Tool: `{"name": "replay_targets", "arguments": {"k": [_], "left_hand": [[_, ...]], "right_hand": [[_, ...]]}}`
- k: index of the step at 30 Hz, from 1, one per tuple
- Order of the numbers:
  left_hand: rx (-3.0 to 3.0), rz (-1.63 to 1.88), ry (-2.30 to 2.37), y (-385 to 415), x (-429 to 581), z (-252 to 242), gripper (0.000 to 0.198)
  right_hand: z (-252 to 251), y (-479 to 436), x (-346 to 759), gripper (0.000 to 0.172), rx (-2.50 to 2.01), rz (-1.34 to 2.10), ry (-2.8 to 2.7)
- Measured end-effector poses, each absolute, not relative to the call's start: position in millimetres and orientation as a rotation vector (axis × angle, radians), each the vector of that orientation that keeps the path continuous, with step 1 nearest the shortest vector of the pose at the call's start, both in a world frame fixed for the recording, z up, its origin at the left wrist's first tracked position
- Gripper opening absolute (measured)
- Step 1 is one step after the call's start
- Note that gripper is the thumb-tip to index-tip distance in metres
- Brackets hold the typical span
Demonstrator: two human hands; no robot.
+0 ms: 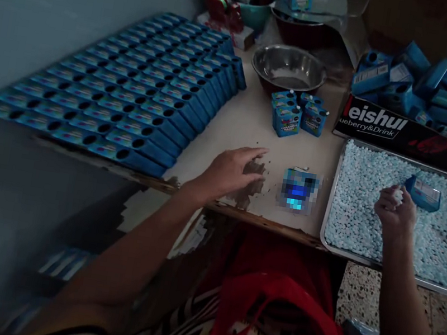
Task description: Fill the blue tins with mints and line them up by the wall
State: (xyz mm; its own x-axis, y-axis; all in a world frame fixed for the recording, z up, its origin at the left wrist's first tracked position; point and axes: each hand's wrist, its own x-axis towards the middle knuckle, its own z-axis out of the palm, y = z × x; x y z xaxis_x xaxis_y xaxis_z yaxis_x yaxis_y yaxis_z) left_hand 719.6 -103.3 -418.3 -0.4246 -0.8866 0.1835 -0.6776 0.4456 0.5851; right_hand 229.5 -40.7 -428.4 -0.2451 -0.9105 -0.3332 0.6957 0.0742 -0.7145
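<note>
My left hand [237,172] hovers over the worn table edge, its thumb and fingers apart and nothing between them. Right of it stands a small blue box [298,191], blurred out in the picture. Above a metal tray [330,207] filled with small pale blue and white candies [359,223], my right hand [397,212] has its fingers curled around some whitish candies. Just beyond that hand, a blue box [425,194] lies on the candies; whether the fingers touch it I cannot tell. Several filled-looking blue boxes [288,121] with white tips stand farther back.
Rows of blue boxes with dark round holes [134,85] cover the table's left side by the wall. A steel bowl [289,67] stands at the back. Behind the tray, a black carton [415,135] is heaped with loose blue boxes [435,88].
</note>
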Motion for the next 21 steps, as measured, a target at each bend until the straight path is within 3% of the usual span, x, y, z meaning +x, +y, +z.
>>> {"name": "replay_targets", "arguments": {"k": [5,11,16,21], "left_hand": [[1.185,-0.869,-2.071,-99,690,-411,0.090],[1.049,-1.050,-1.951,-86,663,-422,0.090],[0.965,-1.144,-1.910,-82,638,-435,0.078],[0.949,-1.072,-1.885,-80,641,-438,0.075]], "right_hand": [[-425,-30,270,0.013,0.206,-1.674,0.407],[-413,-38,313,0.021,0.247,-1.618,0.104],[-404,-56,345,0.017,0.179,-1.593,0.180],[-401,-66,368,0.023,0.159,-1.684,0.440]]}}
